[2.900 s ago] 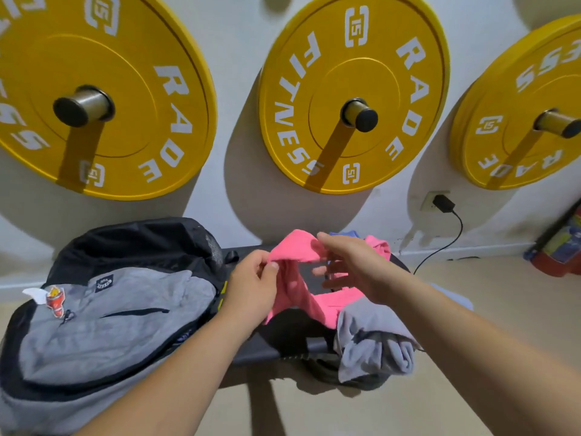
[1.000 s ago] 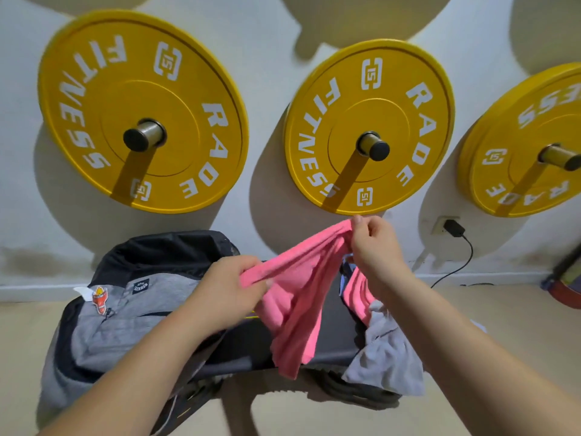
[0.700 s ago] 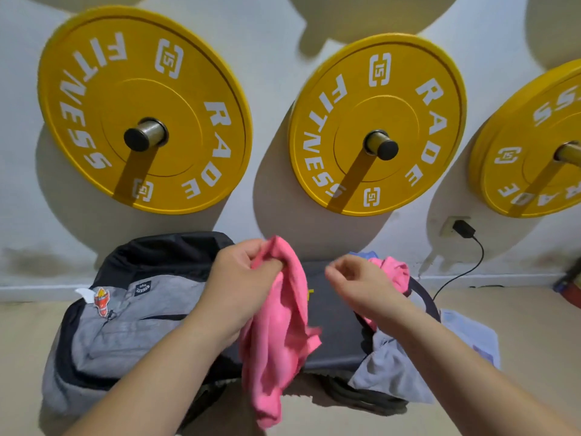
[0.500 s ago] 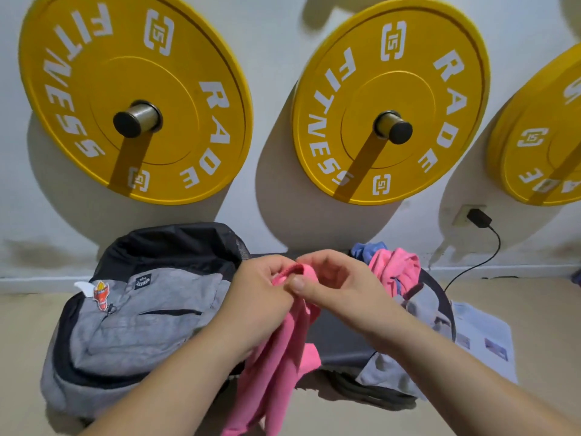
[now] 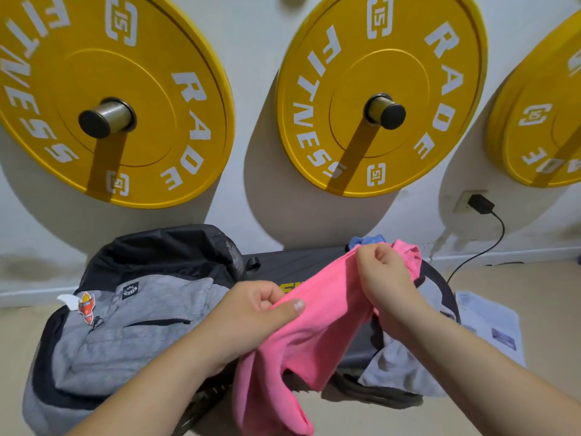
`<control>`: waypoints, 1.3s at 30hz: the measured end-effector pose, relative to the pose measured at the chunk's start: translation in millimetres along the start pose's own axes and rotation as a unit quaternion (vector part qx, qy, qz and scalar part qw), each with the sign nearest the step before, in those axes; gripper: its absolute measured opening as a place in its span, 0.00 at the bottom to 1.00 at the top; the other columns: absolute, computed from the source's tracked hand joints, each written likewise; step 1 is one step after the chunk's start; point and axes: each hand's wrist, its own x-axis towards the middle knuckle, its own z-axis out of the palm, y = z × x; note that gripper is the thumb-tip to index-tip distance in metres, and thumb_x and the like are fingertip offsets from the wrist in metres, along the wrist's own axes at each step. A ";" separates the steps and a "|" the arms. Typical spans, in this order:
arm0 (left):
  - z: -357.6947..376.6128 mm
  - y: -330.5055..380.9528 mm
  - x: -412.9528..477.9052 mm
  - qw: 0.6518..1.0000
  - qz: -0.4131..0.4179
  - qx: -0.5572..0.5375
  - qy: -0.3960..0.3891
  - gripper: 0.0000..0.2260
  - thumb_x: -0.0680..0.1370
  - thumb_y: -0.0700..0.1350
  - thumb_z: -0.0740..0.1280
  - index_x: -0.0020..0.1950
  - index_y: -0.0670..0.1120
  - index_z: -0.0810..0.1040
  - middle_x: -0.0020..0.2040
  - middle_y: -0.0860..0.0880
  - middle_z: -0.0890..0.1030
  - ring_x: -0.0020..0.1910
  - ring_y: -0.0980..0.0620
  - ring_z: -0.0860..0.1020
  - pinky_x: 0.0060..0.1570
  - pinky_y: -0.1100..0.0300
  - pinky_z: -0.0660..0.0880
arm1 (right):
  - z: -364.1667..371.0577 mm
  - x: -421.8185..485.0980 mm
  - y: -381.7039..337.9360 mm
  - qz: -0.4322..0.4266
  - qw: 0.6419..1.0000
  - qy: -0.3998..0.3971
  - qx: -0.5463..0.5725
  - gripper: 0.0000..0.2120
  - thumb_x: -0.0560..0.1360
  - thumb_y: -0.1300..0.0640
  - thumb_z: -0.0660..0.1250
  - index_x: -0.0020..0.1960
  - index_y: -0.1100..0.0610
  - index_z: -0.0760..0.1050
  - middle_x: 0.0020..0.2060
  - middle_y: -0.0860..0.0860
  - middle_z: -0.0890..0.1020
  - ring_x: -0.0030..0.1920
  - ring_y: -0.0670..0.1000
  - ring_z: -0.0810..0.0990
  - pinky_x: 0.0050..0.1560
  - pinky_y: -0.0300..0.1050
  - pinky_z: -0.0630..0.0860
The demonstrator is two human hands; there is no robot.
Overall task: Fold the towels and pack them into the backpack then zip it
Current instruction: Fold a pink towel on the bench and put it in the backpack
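Pink towel (image 5: 320,313): one, held in the air between both hands, over the dark bench and just right of the backpack. Its top edge is stretched on a slant from lower left to upper right, and the rest hangs loose in folds toward the bottom of the view.
Left hand (image 5: 251,313): pinches the lower end of the stretched edge, thumb flat on top of the cloth and fingers curled beneath.
Right hand (image 5: 383,275): closed in a fist round the upper end of the same edge.
Other towels: one blue towel (image 5: 367,239) bunched at the far side of the bench, and one grey towel (image 5: 396,366) draped over the bench's near right corner. A pink bunch (image 5: 408,254) shows just behind the right hand; I cannot tell whether it is a second pink towel or part of the held one.
Backpack (image 5: 132,328): one, grey with black trim, lying front-up at the left, its top toward the wall. The left forearm crosses above its right side.
Bench (image 5: 298,265): one, dark and padded with yellow lettering, between the backpack and the grey towel.
Weight plates: three, all yellow and each on a wall peg: left (image 5: 151,99), middle (image 5: 418,89), right (image 5: 540,121), the last cut off by the frame edge.
Plug (image 5: 479,203): one, black, in a wall socket, with its cable running down to the floor.
Paper sheet (image 5: 490,322): one, flat on the floor at the right.
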 end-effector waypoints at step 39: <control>-12.6 -34.0 15.4 0.944 -0.044 0.295 -0.143 0.12 0.72 0.51 0.73 0.40 0.41 0.79 0.30 0.53 0.72 0.30 0.55 0.68 0.33 0.60 0.64 | -11.8 41.0 39.2 -0.008 0.995 0.097 -0.015 0.11 0.78 0.58 0.68 0.40 0.54 0.68 0.32 0.48 0.71 0.33 0.48 0.68 0.35 0.43 0.65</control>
